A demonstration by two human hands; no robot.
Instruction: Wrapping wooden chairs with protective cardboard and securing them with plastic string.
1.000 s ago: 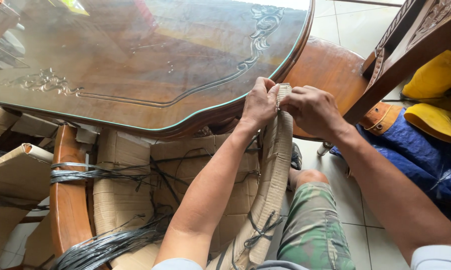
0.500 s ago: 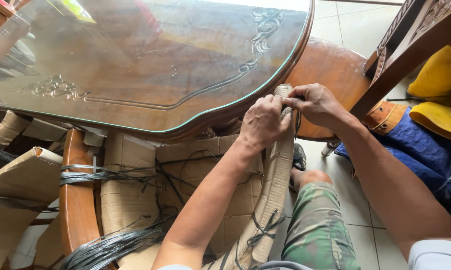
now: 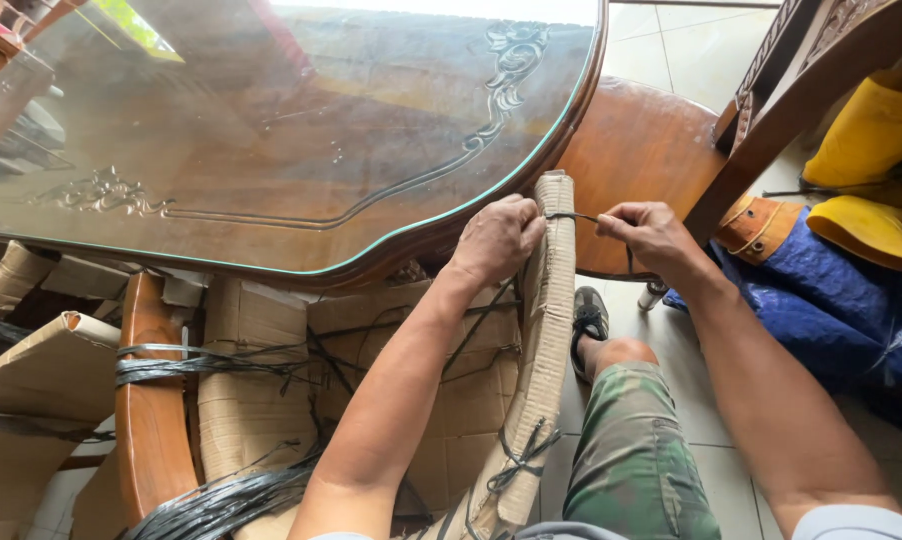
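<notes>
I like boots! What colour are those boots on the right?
Yellow boots, clearest in the head view.

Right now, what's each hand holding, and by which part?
Left hand grips the cardboard-wrapped leg near its top end. Right hand pinches the black string that crosses that top, pulling it sideways.

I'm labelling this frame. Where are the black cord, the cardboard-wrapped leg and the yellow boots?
black cord (image 3: 571, 216), head view, taut stretch between the hands.
cardboard-wrapped leg (image 3: 543, 380), head view, middle of the wrapping.
yellow boots (image 3: 866, 232), head view, lower boot's toe.
</notes>
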